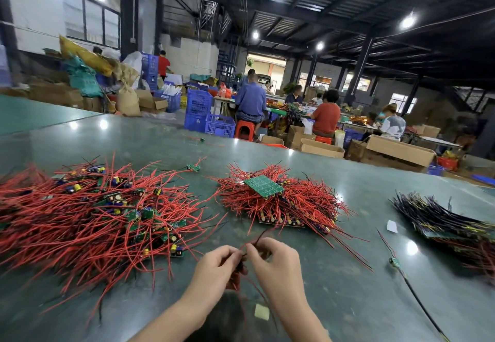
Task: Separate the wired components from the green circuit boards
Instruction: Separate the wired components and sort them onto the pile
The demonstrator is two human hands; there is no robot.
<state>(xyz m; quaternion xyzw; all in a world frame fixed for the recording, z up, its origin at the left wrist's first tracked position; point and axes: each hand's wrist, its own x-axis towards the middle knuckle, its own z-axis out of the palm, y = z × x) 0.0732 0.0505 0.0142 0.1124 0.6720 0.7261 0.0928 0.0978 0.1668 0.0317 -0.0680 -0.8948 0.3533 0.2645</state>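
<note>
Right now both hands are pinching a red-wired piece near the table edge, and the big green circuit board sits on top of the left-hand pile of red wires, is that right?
Not quite. In the head view the green circuit board lies on the middle pile, not the left pile. The left hand and right hand do pinch a red-wired piece.

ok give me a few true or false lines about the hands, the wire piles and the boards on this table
1. Both hands, left hand and right hand, pinch a small wired piece between them. True.
2. A bare green board lies on top of the middle pile of red wires. True.
3. The pile at the far right is mostly bright red wires. False: its wires are dark, nearly black.
4. The biggest spread of loose red wires lies to the left of the hands. True.
5. The table has a white top. False: it is dark green and glossy.
</note>
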